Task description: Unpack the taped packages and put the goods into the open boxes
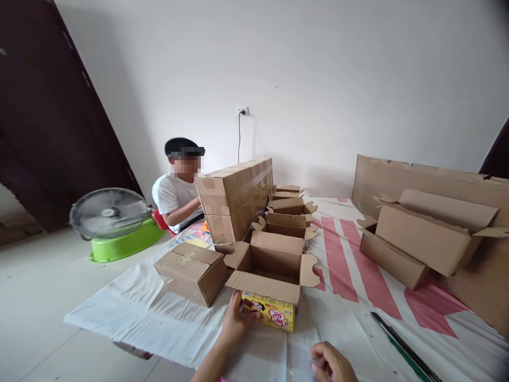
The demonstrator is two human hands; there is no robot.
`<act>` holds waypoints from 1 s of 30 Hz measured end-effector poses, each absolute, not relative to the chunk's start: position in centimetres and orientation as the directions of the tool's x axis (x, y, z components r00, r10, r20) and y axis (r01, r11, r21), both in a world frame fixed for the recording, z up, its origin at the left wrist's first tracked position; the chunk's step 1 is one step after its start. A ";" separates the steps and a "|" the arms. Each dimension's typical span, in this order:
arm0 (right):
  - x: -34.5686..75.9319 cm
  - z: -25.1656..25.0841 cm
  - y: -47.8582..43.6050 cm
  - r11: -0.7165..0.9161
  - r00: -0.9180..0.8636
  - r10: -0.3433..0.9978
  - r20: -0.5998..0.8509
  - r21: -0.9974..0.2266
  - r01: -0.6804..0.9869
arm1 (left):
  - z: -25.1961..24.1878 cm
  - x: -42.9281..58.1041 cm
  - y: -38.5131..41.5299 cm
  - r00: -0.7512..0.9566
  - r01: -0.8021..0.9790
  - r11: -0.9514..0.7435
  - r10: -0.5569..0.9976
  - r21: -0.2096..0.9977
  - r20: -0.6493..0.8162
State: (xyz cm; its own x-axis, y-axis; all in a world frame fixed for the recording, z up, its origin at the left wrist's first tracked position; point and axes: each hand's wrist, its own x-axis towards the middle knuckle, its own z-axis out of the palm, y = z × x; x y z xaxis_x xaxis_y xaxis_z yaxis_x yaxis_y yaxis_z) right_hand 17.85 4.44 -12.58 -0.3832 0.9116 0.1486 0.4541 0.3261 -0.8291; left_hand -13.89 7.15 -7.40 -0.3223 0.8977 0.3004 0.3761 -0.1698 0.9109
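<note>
My left hand point(234, 318) is closed round the left end of a small yellow printed box point(272, 313), which is on the near side of an open cardboard carton point(274, 260). The carton's flaps are folded outward, and its front flap hangs just above the yellow box. To the right, my right hand point(332, 363) is low over the table edge with its fingers curled in. What those fingers hold, if anything, cannot be made out. A closed, taped carton point(191, 270) lies left of the open one.
Behind the open carton runs a row of more open cartons point(288, 204), beside a stack of taped boxes point(234, 199). A box cutter point(403, 345) lies at right, near more open cartons point(423, 228). Another person point(177, 193) sits at far left by a fan point(109, 212).
</note>
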 end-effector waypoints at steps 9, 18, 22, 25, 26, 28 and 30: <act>13.0 -10.9 9.0 0.240 -0.190 0.963 0.193 -0.933 0.269 | -6.7 -13.9 9.0 -0.238 0.347 -0.180 0.933 0.920 0.272; 9.2 -9.3 13.7 0.335 -0.197 0.935 0.296 -0.919 0.210 | -6.6 -15.4 11.8 -0.363 0.437 -0.170 0.865 0.883 0.346; 8.9 -10.4 12.7 0.385 -0.226 0.915 0.333 -0.889 0.247 | -7.5 -15.8 11.9 -0.524 0.479 -0.065 0.779 0.876 0.344; 9.2 -11.0 11.5 0.426 -0.241 0.899 0.365 -0.854 0.298 | -8.0 -15.6 11.6 -0.538 0.507 -0.011 0.777 0.862 0.327; 9.4 -11.1 11.2 0.439 -0.252 0.893 0.372 -0.844 0.309 | -8.1 -15.3 11.3 -0.535 0.522 -0.001 0.779 0.853 0.328; 9.8 -11.1 11.1 0.458 -0.281 0.882 0.378 -0.827 0.326 | -7.9 -14.6 10.6 -0.539 0.559 0.017 0.767 0.829 0.348; 10.1 -11.0 11.2 0.472 -0.306 0.873 0.379 -0.814 0.338 | -7.0 -13.8 9.2 -0.535 0.610 0.020 0.749 0.793 0.392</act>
State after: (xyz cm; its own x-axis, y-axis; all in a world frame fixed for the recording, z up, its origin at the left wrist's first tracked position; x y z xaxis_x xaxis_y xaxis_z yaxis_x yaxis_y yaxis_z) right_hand 10.11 11.23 -10.96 -0.3060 0.8733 0.3790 0.3379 0.4718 -0.8144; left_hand -13.79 9.25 -7.04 -0.5348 0.7486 0.3920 0.6095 0.0205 0.7925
